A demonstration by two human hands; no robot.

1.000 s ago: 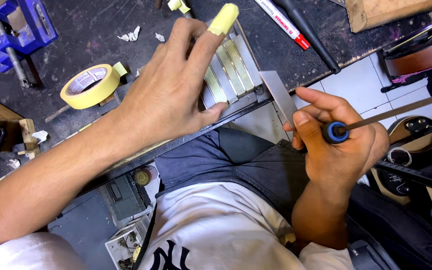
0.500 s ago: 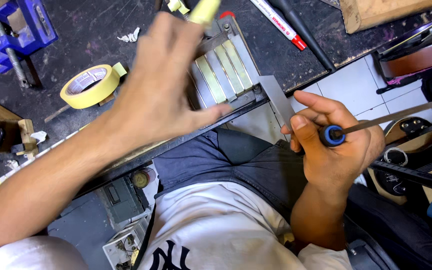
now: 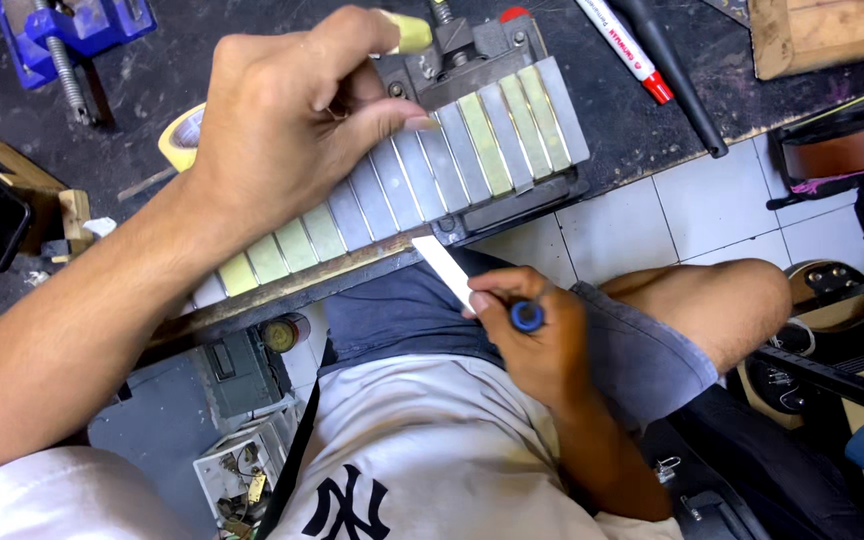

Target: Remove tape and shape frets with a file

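1. Bench [image 3: 652,120]: dark, scuffed top, running across the upper part of the view; its front edge sits above your lap.
2. Bar row [image 3: 432,175]: flat metal bars, some grey, some yellowish, lie side by side in a slanted line along the bench edge. The right end sits in a dark clamp [image 3: 472,50].
3. Your left hand [image 3: 292,130]: lies on the middle of the bar row, fingers curled, thumb tip pressing a grey bar. It grips nothing you can see; a yellowish tip shows past the knuckles.
4. Your right hand [image 3: 537,345]: below the bench edge, over your thigh, closed around a tool with a blue handle end [image 3: 527,317]. It also pinches a pale flat strip [image 3: 444,268], which angles up to touch the underside of the clamp.
5. Blue vise [image 3: 72,30]: top left, well apart from the hands.
6. Tape roll [image 3: 180,135]: yellow, mostly hidden behind your left hand.
7. Marker [image 3: 622,45]: white and red, top right beside a black rod.
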